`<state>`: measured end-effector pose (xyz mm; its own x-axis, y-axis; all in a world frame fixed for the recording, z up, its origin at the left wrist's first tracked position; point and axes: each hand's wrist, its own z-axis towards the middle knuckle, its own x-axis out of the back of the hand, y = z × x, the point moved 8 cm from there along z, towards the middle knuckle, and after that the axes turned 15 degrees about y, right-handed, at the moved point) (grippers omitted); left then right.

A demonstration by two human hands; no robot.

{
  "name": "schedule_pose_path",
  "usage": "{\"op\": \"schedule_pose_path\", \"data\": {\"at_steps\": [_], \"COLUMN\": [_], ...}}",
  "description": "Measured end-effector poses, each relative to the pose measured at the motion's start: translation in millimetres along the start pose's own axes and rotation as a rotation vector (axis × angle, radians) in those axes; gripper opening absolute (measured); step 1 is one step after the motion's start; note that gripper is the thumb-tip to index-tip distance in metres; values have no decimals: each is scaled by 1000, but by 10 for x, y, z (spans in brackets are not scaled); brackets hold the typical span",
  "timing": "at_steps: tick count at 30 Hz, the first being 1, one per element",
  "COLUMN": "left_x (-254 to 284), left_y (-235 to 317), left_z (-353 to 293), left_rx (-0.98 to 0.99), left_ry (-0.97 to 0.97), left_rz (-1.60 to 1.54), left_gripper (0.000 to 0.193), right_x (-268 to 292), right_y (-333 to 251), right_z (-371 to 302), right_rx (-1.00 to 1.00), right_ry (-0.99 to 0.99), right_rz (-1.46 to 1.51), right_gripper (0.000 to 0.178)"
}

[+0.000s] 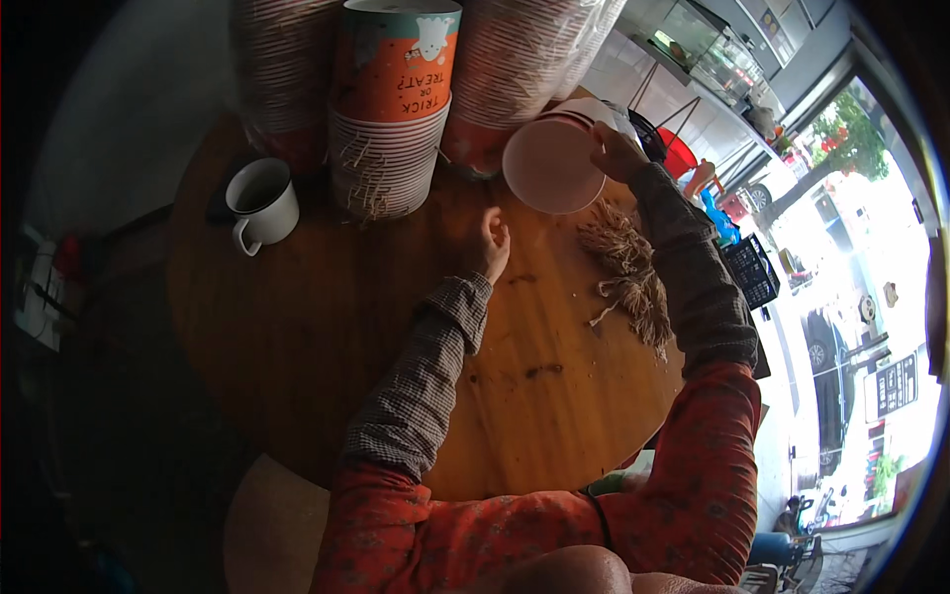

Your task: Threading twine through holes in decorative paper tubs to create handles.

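Observation:
My right hand (pixel 618 155) grips the rim of a paper bucket (pixel 552 166) at the far right of the round table. The bucket lies tilted with its pale, open mouth toward me, and other rims show behind it. My left hand (pixel 494 244) hovers over the table to the left of that bucket, its fingers curled in. Whether anything thin is between them is too small to see. A bundle of brown twine cords (pixel 633 282) lies below my right forearm. Left of my left hand stands a nested stack of paper buckets (pixel 381 163), with twine ends hanging off its side.
An orange and teal printed bucket (pixel 401 69) tops the stack. Tall plastic-wrapped bucket stacks (pixel 505 74) flank it. A white enamel mug (pixel 265 206) stands at the left on the wooden table (pixel 327 346). A black crate (pixel 752 269) sits beyond the right edge, near a bright doorway.

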<state>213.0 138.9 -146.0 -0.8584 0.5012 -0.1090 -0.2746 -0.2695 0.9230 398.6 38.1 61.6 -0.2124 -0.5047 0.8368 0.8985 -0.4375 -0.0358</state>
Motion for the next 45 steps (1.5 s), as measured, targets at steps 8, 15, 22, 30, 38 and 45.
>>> {"op": "schedule_pose_path", "data": {"at_steps": [8,15,22,30,38,45], "left_x": [-4,462,388,-62,-387,-402], "left_y": [458,1019,1122,1228,1171,1085], "left_z": [-25,19,-233,-865,-1335,-1260], "left_rx": [249,-449,-611,-513,-523,-488], "left_ry": [-115,161,47,-245,-497,-479], "left_rz": [-362,-69,151,51,47,84], "left_gripper": [54,57,62,44,25,23], "right_x": [354,19,-94,-179,-118,-223], "right_y": [-182,-315,251,361,311,367], "right_z": [-935,-2019,-2759,-2739,-2708,-2665], "right_rx": [-324,-1004,-556,-532,-507,-433], "right_ry": [143,-61,127,200,246,162], "right_rz": [509,1077,397,-85,78,-129], "right_gripper": [25,33,19,15,14,12]}}
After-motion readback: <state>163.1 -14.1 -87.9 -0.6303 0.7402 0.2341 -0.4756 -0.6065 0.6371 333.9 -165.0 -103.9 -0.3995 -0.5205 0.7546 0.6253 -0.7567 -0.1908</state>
